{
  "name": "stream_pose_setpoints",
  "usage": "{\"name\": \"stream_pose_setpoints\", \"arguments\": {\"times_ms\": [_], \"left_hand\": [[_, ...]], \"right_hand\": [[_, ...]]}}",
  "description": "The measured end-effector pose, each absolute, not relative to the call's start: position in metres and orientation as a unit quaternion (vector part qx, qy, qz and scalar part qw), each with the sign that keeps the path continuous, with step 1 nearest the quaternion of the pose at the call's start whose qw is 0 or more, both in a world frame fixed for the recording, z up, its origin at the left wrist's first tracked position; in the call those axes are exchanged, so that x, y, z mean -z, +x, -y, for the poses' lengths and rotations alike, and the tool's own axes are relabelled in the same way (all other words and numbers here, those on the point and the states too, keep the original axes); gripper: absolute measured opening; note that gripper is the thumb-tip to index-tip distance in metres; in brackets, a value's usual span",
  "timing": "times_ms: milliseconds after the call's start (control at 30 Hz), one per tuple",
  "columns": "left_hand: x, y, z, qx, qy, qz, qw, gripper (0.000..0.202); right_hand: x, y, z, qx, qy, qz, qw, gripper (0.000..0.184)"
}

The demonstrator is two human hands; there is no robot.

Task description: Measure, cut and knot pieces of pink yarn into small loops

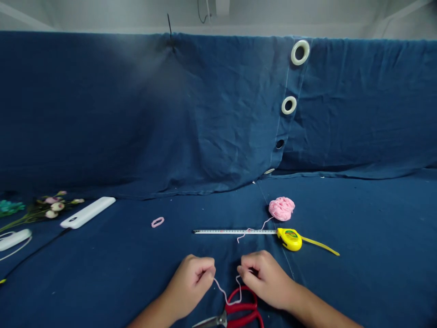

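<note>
— Hands come first. What are the left hand [189, 284] and the right hand [266, 280] doing?

— Both hold a thin pink yarn [221, 294], each pinching it between thumb and fingertips. It's a narrow grip, with a slack length sagging between them, just above the middle of the blue cloth's near edge.

— And the surroundings?

— Blue cloth [341, 214] covers the surface and rises behind as a wall. Right beneath the hands are scissors [242, 307] with red handles. The yarn dips to those handles, though I can't tell if it touches them.

— How would that yarn handle?

— Very light, soft and limp, I'd say. It won't hold a shape, so it's best taken with the fingertips, close to where you're working. Thin as it is, it could slip from a loose pinch.

— Anything else nearby?

— Farther out is a tape measure [289, 239] with a yellow case and its blade extended. Behind that sits a yarn ball [282, 208], with a loose strand [261, 228] crossing the blade. Off to the left lies a small pink loop [157, 222].
</note>
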State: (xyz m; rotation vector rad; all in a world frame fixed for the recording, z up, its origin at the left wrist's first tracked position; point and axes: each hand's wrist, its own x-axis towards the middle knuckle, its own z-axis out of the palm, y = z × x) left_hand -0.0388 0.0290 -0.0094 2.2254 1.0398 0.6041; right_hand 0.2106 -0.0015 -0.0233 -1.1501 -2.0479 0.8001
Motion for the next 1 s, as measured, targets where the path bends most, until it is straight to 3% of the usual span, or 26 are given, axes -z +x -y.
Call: {"name": "stream_pose_setpoints", "arguments": {"times_ms": [200, 367, 533, 667, 833, 1000], "left_hand": [[0.009, -0.038, -0.031, -0.237, 0.827, -0.402, 0.313, 0.039], [0.010, -0.039, -0.037, -0.296, 0.744, -0.409, 0.438, 0.042], [0.012, -0.043, -0.048, -0.373, 0.640, -0.418, 0.527, 0.038], [0.012, -0.047, -0.053, -0.371, 0.690, -0.454, 0.425, 0.037], [0.012, -0.054, -0.060, -0.293, 0.771, -0.504, 0.257, 0.018], [0.006, -0.058, -0.063, -0.226, 0.808, -0.521, 0.159, 0.031]], "right_hand": [[0.024, 0.212, 0.002, -0.308, -0.433, 0.779, 0.333, 0.035], [0.026, 0.216, 0.000, -0.351, -0.444, 0.741, 0.361, 0.042], [0.037, 0.223, -0.005, -0.403, -0.471, 0.638, 0.456, 0.051], [0.045, 0.227, -0.009, -0.396, -0.482, 0.582, 0.522, 0.051], [0.050, 0.233, -0.016, -0.368, -0.505, 0.522, 0.581, 0.048], [0.053, 0.237, -0.023, -0.387, -0.511, 0.497, 0.586, 0.048]]}}
